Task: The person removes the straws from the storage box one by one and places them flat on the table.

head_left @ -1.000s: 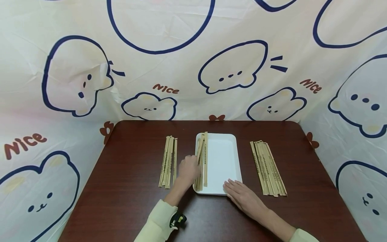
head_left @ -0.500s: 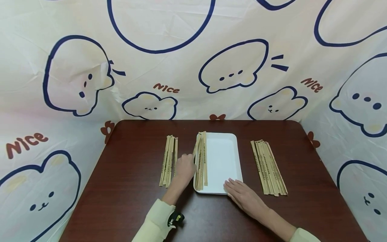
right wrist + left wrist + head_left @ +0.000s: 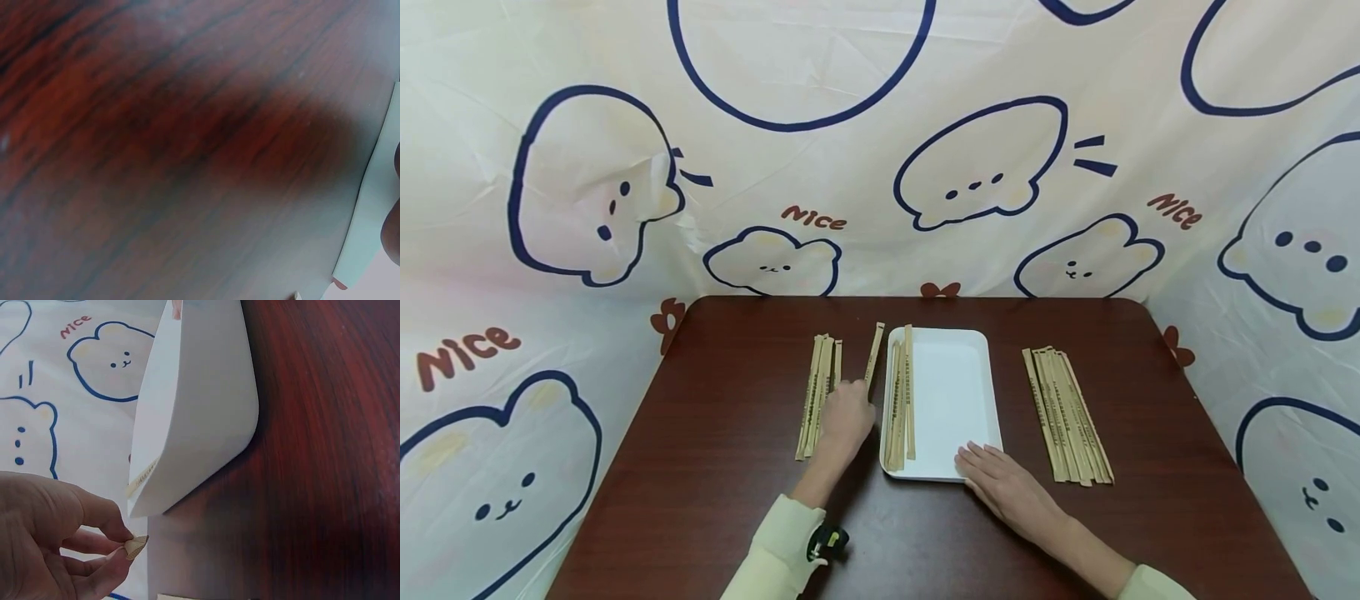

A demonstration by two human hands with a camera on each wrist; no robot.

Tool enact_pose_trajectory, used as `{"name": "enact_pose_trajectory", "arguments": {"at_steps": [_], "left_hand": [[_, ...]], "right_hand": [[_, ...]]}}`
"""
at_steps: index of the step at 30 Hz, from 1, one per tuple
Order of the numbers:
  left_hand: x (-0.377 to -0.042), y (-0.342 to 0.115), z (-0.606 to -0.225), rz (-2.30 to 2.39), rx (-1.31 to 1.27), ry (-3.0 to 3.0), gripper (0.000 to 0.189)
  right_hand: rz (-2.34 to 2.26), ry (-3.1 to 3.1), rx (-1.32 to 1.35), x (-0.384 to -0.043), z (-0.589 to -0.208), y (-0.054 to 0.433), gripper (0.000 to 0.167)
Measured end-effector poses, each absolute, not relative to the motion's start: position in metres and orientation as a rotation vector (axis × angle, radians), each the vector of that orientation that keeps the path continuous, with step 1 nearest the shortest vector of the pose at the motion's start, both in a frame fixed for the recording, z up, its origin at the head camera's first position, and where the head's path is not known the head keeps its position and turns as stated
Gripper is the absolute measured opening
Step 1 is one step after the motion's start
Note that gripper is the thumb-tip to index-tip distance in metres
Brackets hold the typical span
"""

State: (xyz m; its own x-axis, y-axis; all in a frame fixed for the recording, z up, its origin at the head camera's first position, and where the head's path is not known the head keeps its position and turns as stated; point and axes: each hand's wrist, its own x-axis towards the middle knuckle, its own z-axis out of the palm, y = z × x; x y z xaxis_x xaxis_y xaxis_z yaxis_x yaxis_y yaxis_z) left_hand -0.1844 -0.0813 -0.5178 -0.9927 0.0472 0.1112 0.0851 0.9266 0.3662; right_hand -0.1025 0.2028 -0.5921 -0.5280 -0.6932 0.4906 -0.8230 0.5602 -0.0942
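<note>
My left hand (image 3: 844, 421) pinches a slim tan paper-wrapped stick (image 3: 876, 350) with printing on it, between the left stack and the tray. In the left wrist view, thumb and finger grip its end (image 3: 136, 547). The white tray (image 3: 955, 392) lies mid-table, with several similar wrapped sticks (image 3: 896, 408) along its left side. My right hand (image 3: 1003, 487) rests with straight fingers on the tray's near right corner; only its fingertips (image 3: 392, 234) show at the edge of the right wrist view.
A row of wrapped sticks (image 3: 811, 404) lies left of the tray, partly behind my left hand. A larger fanned row (image 3: 1067, 417) lies to the right. The dark wooden table (image 3: 700, 467) meets a printed cloth (image 3: 865, 183) at the back.
My left hand has moved left, off the tray's left side, carrying one wrapped stick out over the table. My right hand stays on the tray corner.
</note>
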Motion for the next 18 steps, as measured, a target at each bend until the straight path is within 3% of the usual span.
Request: {"name": "enact_pose_trajectory", "arguments": {"at_steps": [18], "left_hand": [[-0.187,-0.108,-0.529,-0.578,0.064,-2.984,0.008]], "right_hand": [[0.453,-2.395,1.235,-0.103,-0.592,0.203,0.039]]}}
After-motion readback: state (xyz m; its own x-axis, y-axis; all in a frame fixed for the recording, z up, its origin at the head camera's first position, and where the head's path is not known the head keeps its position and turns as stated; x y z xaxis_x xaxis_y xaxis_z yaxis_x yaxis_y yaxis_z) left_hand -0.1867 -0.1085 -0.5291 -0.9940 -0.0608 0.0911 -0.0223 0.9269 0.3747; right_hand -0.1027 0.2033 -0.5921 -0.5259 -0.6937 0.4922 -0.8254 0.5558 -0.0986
